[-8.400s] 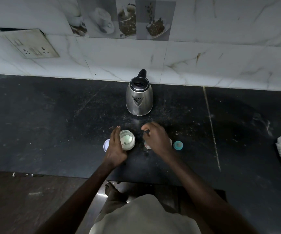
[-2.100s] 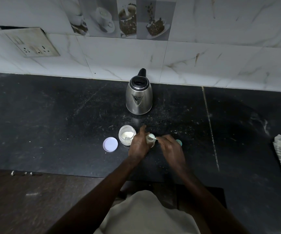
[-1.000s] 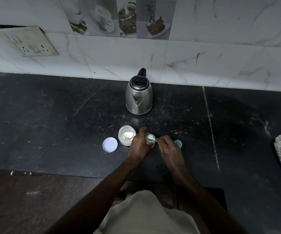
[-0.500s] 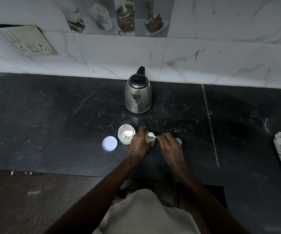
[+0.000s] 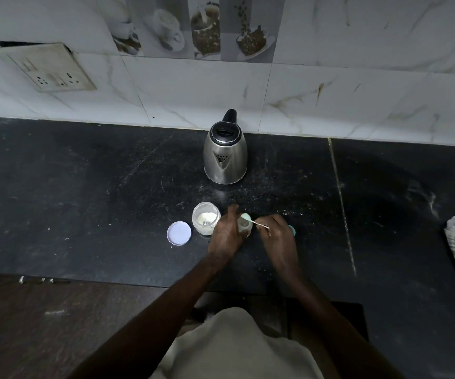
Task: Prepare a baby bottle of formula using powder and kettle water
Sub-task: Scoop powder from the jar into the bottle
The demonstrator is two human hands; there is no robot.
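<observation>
The lid (image 5: 179, 233) lies on the table (image 5: 84, 201), leaving the powder jar (image 5: 206, 218) open for scooping. The left hand (image 5: 225, 236) wraps its grip round the bottle (image 5: 244, 228), likely steadying it upright beside the jar. The right hand (image 5: 276, 233) pinches the scoop (image 5: 254, 221), bowl at the bottle's mouth, apparently tipping powder in.

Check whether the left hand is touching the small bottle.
Touching. The head view shows the left hand curled round the small bottle while the right hand pinches a spoon over it.
</observation>
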